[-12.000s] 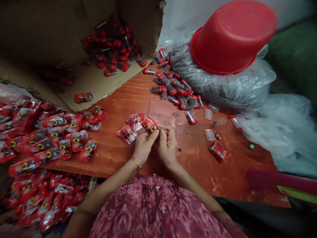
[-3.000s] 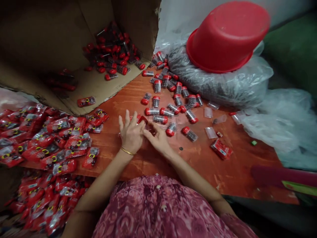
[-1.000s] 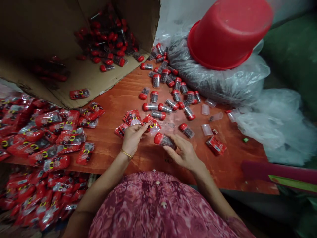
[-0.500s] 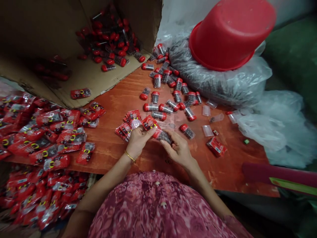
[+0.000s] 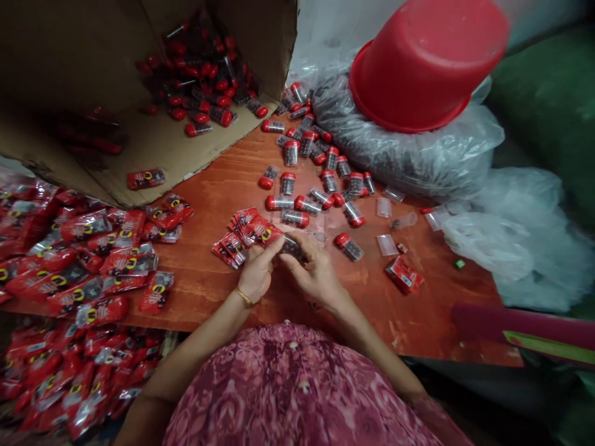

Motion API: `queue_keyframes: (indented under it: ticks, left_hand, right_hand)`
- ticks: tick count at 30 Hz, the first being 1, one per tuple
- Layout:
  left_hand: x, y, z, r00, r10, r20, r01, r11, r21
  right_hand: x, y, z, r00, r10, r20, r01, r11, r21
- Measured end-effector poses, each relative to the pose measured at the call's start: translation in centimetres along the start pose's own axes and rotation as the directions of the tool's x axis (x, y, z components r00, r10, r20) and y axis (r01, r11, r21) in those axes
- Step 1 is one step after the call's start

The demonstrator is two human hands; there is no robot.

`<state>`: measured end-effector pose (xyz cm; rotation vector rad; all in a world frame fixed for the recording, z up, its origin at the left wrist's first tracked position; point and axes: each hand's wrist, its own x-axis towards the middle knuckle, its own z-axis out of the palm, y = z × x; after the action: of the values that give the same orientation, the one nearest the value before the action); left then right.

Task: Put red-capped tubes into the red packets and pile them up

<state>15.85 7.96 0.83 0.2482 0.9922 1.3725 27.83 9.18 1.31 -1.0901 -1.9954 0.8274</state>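
At centre: left hand (image 5: pixel 257 275) and right hand (image 5: pixel 312 272) meet low over the red-brown wooden surface (image 5: pixel 223 186).
Left fingers: pinched shut on a flat red printed sachet (image 5: pixel 264 234).
Right fingers: curled around a small clear vial of dark grains (image 5: pixel 292 248), its cap hidden.
Vial and sachet: touching, between both hands.
Just left: fanned stack of red sachets (image 5: pixel 235 232).
Far side: loose red-capped vials (image 5: pixel 320 173).
Far right: upturned red plastic basin (image 5: pixel 425 62) on a clear bag.
Far left: open cardboard box (image 5: pixel 116 93).

Red sachets (image 5: pixel 93 260) left of the cardboard box (image 5: pixel 153 148), yellow ring logos, lettering too small to read
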Motion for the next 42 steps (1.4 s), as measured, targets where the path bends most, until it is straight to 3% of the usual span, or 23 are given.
queue_keyframes:
  ticks: [4, 9, 12, 15, 19, 23, 26, 29, 31, 32, 33, 34, 36, 37, 40, 42]
  left_hand:
    - [0.1, -0.2, -0.1, 0.993, 0.035, -0.115, -0.034, 0.999, 0.005]
    - [0.1, -0.4, 0.3, 0.997, 0.069, -0.015, -0.069, 0.998, 0.002]
    - [0.3, 0.4, 0.5, 0.999, 0.0, 0.041, 0.001, 1.0, -0.023]
    - [0.4, 1.3, 0.2, 0.998, -0.068, 0.009, 0.068, 0.996, -0.063]
    - [0.1, 1.1, -0.4, 0.997, -0.08, 0.019, 0.081, 0.993, -0.089]
    - [-0.5, -0.1, -0.4, 0.997, -0.067, 0.031, 0.068, 0.996, -0.051]
    - [-0.6, -0.3, -0.1, 0.997, -0.078, 0.027, 0.079, 0.996, -0.039]
    - [-0.3, 1.0, -0.5, 0.989, -0.144, -0.023, 0.143, 0.988, -0.06]
    - [0.1, 3.0, -1.9, 0.981, -0.149, -0.121, 0.138, 0.986, -0.091]
    - [0.3, 4.2, -3.1, 0.976, -0.094, -0.197, 0.073, 0.991, -0.111]
    - [0.5, 5.6, -4.5, 0.962, 0.005, -0.274, -0.044, 0.99, -0.136]
    - [0.6, 7.0, -6.0, 0.925, 0.113, -0.362, -0.175, 0.974, -0.144]
    - [0.6, 9.7, -9.1, 0.787, 0.362, -0.499, -0.467, 0.879, -0.099]
    - [0.4, 10.6, -10.3, 0.754, 0.434, -0.492, -0.531, 0.844, -0.069]
    - [-0.2, 11.5, -11.3, 0.754, 0.514, -0.409, -0.56, 0.829, 0.008]
    - [0.1, 10.2, -9.8, 0.818, 0.473, -0.329, -0.446, 0.881, 0.157]
  right_hand:
    - [-0.5, 0.3, 0.9, 0.998, 0.051, 0.033, -0.054, 0.996, 0.072]
    - [-0.9, 0.4, 1.9, 0.99, 0.089, -0.112, -0.082, 0.994, 0.067]
    - [-0.7, 0.4, 1.6, 0.988, 0.111, -0.104, -0.09, 0.977, 0.193]
    - [-0.7, 0.5, 0.9, 0.971, 0.236, -0.047, -0.194, 0.884, 0.426]
    - [-0.6, 0.6, 0.6, 0.927, 0.373, -0.027, -0.29, 0.762, 0.579]
    - [-0.2, 0.3, 1.9, 0.917, 0.393, 0.065, -0.334, 0.672, 0.661]
    - [0.0, 0.1, 3.3, 0.915, 0.392, 0.096, -0.352, 0.661, 0.663]
    - [0.3, 0.8, 3.1, 0.925, 0.38, -0.017, -0.31, 0.778, 0.546]
    - [0.5, 1.9, 1.3, 0.926, 0.341, -0.164, -0.28, 0.909, 0.308]
    - [0.4, 2.8, 0.0, 0.918, 0.313, -0.243, -0.289, 0.948, 0.132]
    - [0.2, 3.7, -1.5, 0.909, 0.281, -0.307, -0.318, 0.945, -0.079]
    - [-0.1, 4.7, -2.9, 0.901, 0.265, -0.343, -0.371, 0.88, -0.296]
    - [-1.0, 6.5, -5.2, 0.884, 0.305, -0.353, -0.462, 0.683, -0.566]
    - [-1.4, 7.3, -5.7, 0.891, 0.326, -0.318, -0.455, 0.625, -0.635]
    - [-2.1, 8.7, -5.0, 0.938, 0.275, -0.209, -0.34, 0.627, -0.7]
    - [-1.9, 8.7, -3.2, 0.969, 0.188, -0.159, -0.245, 0.678, -0.692]
